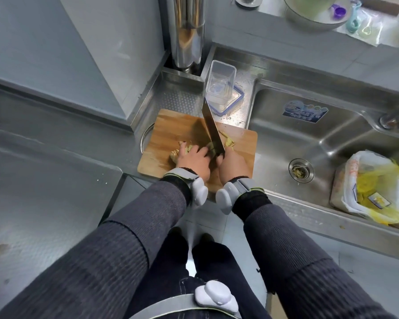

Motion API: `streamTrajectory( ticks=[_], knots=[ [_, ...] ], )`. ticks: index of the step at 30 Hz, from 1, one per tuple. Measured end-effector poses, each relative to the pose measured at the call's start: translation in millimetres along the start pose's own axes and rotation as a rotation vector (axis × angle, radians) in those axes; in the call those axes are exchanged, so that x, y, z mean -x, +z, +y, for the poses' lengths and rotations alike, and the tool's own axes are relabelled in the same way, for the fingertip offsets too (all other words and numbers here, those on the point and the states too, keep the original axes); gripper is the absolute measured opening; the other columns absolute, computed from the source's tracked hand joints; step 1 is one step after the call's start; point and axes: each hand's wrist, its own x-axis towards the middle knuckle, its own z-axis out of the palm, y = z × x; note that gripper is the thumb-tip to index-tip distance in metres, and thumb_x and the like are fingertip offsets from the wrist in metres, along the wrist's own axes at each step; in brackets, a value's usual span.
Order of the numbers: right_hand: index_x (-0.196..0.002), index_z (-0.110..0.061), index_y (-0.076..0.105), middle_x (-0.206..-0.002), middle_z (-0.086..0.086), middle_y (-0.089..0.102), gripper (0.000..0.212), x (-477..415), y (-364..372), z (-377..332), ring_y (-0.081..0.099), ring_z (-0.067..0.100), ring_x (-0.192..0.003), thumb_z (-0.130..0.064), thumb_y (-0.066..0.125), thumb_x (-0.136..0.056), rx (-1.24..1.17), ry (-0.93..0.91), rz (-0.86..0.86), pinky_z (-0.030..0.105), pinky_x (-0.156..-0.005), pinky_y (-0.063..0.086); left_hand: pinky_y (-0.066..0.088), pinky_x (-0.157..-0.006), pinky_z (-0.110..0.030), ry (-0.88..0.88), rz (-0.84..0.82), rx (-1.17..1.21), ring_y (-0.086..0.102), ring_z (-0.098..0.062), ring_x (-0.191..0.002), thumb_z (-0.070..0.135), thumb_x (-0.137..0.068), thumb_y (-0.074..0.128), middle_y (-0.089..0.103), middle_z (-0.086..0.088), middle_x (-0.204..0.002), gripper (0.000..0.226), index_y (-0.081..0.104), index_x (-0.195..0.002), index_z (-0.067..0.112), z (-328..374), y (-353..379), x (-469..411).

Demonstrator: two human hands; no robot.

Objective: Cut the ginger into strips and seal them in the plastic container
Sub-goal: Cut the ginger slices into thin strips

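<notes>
Wooden cutting board (161,143) lies on steel counter (175,100), next to sink (332,139). L hand (194,160) holds ginger (174,155) down w/ curled fingers. R hand (233,165) grips cleaver (211,127), blade edge-down beside cut strips (228,140). Plastic container (220,85) stands open behind board, on its lid (236,101).

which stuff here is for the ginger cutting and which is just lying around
For the job: yellow ginger pieces, steel cleaver, wooden cutting board, clear plastic container, blue-rimmed lid.
Lying about: yellow-white bag in steel sink, steel bowl, purple spoon.
</notes>
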Motion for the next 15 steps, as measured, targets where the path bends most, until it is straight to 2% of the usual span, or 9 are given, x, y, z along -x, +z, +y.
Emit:
streamTrajectory(
  ticks=[5,8,11,15],
  knots=[
    [-0.117,-0.010,0.050,-0.106,0.020,0.063,0.027,8,3,7,0.057,0.039,-0.101,-0.020,0.036,-0.097,-0.028,-0.019,0.025,0.037,-0.079,0.044,0.000,-0.113,-0.055,0.002,-0.035,-0.003,0.018,-0.017,-0.142,0.027,-0.093,0.035,0.024,0.006,-0.154,0.048,0.039,-0.141,0.026,0,-1,-2],
    [-0.118,-0.010,0.050,-0.103,0.022,0.062,0.027,26,8,18,0.059,0.039,-0.093,-0.019,0.036,-0.096,-0.037,-0.023,0.053,0.038,-0.076,0.046,-0.001,-0.113,-0.054,0.002,-0.071,-0.004,0.012,-0.016,-0.144,0.027,-0.090,0.036,0.014,0.007,-0.158,0.056,0.030,-0.145,0.025,1,-1,2],
    [-0.115,-0.012,0.049,-0.095,0.022,0.064,0.025,45,13,32,0.060,0.040,-0.085,-0.021,0.037,-0.095,-0.049,-0.056,0.085,0.041,-0.072,0.050,-0.002,-0.114,-0.053,0.000,-0.084,0.004,0.010,-0.016,-0.145,0.026,-0.089,0.039,0.013,0.006,-0.158,0.061,0.024,-0.148,0.025,2,-1,4],
    [-0.115,-0.012,0.048,-0.091,0.020,0.064,0.023,56,15,43,0.059,0.039,-0.082,-0.020,0.037,-0.096,-0.028,-0.081,0.093,0.037,-0.066,0.045,-0.003,-0.114,-0.053,0.003,-0.092,0.012,0.009,-0.016,-0.145,0.025,-0.088,0.040,0.012,0.007,-0.158,0.062,0.022,-0.148,0.026,3,-4,5]
  ],
)
